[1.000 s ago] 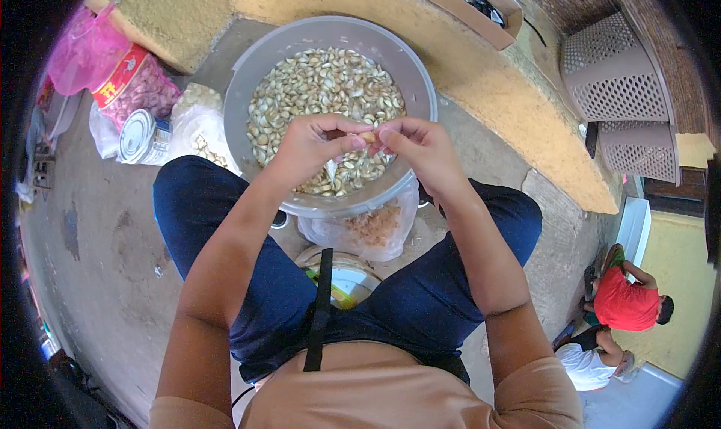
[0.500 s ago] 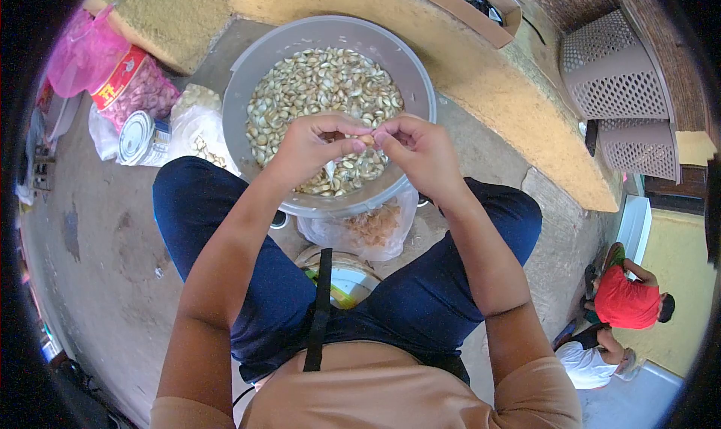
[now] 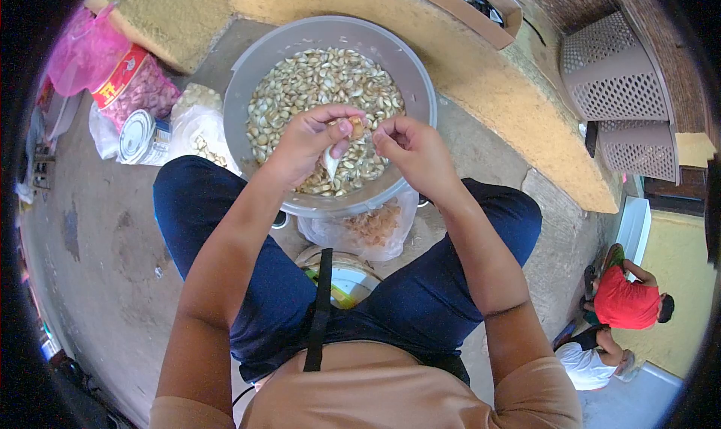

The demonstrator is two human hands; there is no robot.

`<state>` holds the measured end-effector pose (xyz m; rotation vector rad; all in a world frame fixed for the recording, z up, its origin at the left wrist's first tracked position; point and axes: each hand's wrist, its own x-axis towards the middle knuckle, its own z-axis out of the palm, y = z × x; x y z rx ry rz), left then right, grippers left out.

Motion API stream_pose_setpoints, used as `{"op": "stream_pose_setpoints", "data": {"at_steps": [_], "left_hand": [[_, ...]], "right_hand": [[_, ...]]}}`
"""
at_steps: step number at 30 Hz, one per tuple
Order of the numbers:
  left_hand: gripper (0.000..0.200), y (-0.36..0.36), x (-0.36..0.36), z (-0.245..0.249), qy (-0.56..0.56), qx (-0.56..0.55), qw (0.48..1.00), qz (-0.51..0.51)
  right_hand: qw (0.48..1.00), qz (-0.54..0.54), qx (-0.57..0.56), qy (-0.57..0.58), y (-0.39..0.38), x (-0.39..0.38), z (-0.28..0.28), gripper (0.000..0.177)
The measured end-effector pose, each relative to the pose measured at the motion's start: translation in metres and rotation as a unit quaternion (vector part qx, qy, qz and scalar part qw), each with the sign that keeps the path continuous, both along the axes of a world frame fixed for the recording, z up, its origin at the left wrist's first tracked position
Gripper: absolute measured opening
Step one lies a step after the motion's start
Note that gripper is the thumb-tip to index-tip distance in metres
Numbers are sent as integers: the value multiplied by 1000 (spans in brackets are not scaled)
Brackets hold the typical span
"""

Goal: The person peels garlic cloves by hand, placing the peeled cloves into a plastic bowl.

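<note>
Over a wide grey tub [image 3: 239,121] of garlic cloves [image 3: 293,91] my two hands face each other. My left hand [image 3: 304,147] is closed, thumb and forefinger pinching a brownish garlic clove [image 3: 357,128]. Below those fingers a whitish clove [image 3: 330,163] sticks out of the same hand. Just to the right, my right hand [image 3: 417,155] is closed in a pinch, fingertips a small gap from the brownish clove. What its fingers hold, if anything, I cannot tell.
A clear bag of papery peelings [image 3: 375,226] lies between my legs. At left stand a pink mesh sack [image 3: 139,98], a tin can [image 3: 137,137] and a plastic bag with cloves [image 3: 206,147]. A low yellow wall [image 3: 511,121] runs behind the tub. Two people [image 3: 627,303] sit at far right.
My hands have come apart; before, their fingertips met around the clove. The left has turned so the brownish clove shows more, and the whitish clove below hangs more plainly in view.
</note>
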<state>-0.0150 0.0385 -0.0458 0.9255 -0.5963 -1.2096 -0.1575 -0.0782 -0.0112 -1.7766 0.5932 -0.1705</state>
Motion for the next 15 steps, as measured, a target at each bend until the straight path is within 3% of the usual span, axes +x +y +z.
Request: {"op": "stream_pose_setpoints", "data": {"at_steps": [5,8,11,15], "left_hand": [[26,1,-1,1,47,-15,999,-8],[27,1,-1,-4,55,-7,998,-31],[28,0,-1,-3,52,7,997,-56],[29,-1,-3,-1,50,29,996,-61]], "right_hand": [[990,-15,128,-55,-2,1,1,19],[959,-19,280,-32,4,3,12,21],[930,1,363,-61,6,3,8,21],[924,-3,375,-67,6,3,5,20]]}}
